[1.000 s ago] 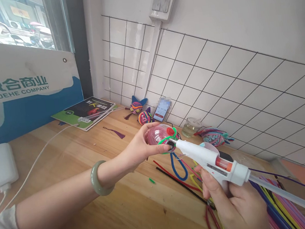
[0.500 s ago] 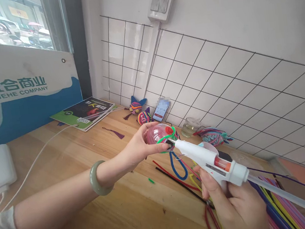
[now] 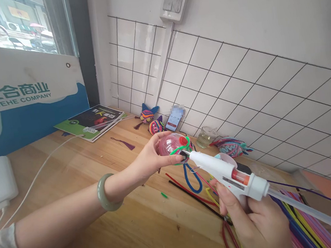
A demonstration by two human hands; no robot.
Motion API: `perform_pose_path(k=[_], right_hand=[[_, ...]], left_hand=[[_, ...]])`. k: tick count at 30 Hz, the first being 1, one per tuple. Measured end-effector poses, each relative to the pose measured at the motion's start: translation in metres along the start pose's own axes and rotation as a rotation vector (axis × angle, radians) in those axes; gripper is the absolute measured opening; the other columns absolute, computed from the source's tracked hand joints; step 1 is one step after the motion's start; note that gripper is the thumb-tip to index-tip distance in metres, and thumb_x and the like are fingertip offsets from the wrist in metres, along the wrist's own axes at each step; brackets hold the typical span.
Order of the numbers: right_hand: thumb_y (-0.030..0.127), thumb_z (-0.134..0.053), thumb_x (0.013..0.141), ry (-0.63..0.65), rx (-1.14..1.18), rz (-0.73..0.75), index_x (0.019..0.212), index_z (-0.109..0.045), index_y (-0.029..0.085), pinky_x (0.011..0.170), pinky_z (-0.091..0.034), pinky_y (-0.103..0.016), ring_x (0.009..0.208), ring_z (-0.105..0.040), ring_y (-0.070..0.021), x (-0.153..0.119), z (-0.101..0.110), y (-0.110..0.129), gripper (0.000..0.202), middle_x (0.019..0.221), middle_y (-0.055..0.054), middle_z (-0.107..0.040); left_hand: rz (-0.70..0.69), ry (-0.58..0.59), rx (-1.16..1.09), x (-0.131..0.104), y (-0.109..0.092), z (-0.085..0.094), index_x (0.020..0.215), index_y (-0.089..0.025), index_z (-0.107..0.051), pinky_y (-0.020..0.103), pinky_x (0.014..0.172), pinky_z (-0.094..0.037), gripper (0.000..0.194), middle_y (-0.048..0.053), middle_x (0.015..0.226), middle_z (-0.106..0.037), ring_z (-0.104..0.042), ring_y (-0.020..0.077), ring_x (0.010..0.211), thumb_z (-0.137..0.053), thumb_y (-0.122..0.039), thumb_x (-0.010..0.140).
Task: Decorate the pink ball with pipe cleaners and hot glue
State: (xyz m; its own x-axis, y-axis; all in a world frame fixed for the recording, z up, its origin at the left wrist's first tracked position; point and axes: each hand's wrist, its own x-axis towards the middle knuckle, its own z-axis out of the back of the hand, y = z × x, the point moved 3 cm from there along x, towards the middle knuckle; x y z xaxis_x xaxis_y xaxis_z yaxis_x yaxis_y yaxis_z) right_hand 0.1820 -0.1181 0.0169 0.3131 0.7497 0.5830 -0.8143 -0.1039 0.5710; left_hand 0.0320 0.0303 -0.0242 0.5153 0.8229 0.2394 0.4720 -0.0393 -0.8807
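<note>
Clear ball: pinkish inside, raised above the worktop, with a red piece and green trim at its right.
Left hand: fingers spread partly open and curved around the ball, thumb along its near side.
Glue gun: right of the ball, nozzle aimed at the trimmed side; contact too small to be sure of.
Right hand: fingers closed around the gun's handle; whether they squeeze the trigger, I cannot tell.
Gluing step: seemingly glue being put on beside the trim.
Next move: probably calls for a motionless ball and the thumb clear of the nozzle.
Change from half a second ago: hardly any; both grips and the nozzle's aim match, the whole view having shifted slightly.
Pipe cleaners: blue loop below the ball, coloured bundle farther right.
Behind the ball: phone, round striped toy, eared toy.
</note>
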Motion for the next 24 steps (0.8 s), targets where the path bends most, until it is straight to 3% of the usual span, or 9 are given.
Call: perform_pose_path(k=[6,11,20,24], right_hand=[[0.047,-0.055,0.083,0.023,-0.022,0.016,0.052,-0.052,0.022,0.065,-0.050,-0.025,0.053,-0.053,-0.0147,0.0007,0.0012,-0.0015,0.040,0.053,0.000,-0.052],[0.046,-0.055,0.083,0.012,-0.028,0.035,0.054,-0.052,0.023,0.073,-0.051,-0.028,0.061,-0.059,-0.0177,0.0011,0.0021,-0.0029,0.038,0.057,-0.001,-0.057],[0.046,-0.055,0.084,0.017,-0.056,0.083,0.054,-0.053,0.023,0.073,-0.051,-0.030,0.059,-0.060,-0.0187,0.0015,0.0018,-0.0008,0.038,0.054,-0.001,-0.056],[0.047,-0.053,0.084,0.006,-0.086,0.088,0.055,-0.053,0.022,0.064,-0.050,-0.028,0.053,-0.055,-0.0162,0.0015,0.0018,-0.0029,0.038,0.053,0.000,-0.054]], left_hand=[[-0.006,-0.005,0.006,0.0007,-0.0009,0.0010,0.120,-0.019,-0.044,0.038,0.091,-0.046,0.069,0.012,0.123,-0.058,-0.060,0.0219,0.103,-0.082,-0.017,0.062],[-0.003,-0.009,0.048,-0.0001,0.0004,0.0035,0.121,-0.021,-0.043,0.041,0.093,-0.045,0.069,0.011,0.123,-0.058,-0.060,0.0235,0.105,-0.082,-0.020,0.063],[0.008,-0.009,0.000,0.0019,0.0002,0.0021,0.119,-0.020,-0.044,0.037,0.092,-0.045,0.070,0.010,0.124,-0.058,-0.060,0.0196,0.102,-0.083,-0.016,0.061],[-0.004,-0.007,0.003,0.0021,0.0007,0.0028,0.119,-0.020,-0.044,0.038,0.093,-0.045,0.070,0.011,0.124,-0.058,-0.060,0.0205,0.103,-0.083,-0.016,0.060]])
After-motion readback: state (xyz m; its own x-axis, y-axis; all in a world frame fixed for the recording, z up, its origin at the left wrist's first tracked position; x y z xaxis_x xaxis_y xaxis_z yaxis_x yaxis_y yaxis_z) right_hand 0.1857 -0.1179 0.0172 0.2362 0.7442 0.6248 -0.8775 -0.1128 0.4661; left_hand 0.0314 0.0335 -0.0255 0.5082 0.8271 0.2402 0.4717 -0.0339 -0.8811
